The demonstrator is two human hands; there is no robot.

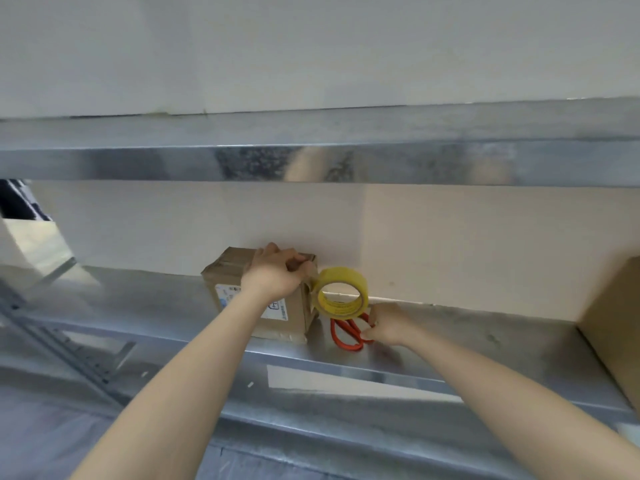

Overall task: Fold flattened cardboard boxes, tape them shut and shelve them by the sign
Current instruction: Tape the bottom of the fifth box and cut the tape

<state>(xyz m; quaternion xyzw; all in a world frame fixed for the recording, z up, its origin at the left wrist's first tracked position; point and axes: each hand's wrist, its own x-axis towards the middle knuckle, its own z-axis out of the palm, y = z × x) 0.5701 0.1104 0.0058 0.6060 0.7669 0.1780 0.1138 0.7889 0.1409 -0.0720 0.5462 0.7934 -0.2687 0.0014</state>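
In the centre of the frame the small cardboard box (227,275) stands on the metal shelf (467,341). The left hand (273,273) grips its top right edge with curled fingers. The yellow tape roll (343,277) is just right of the box. Below the roll, the right hand (389,323) pinches the red scissors (334,334).

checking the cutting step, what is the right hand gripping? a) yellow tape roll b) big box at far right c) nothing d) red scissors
D: the right hand curls its fingers round a handle loop of the red scissors lying on the metal shelf, just below the yellow tape roll.
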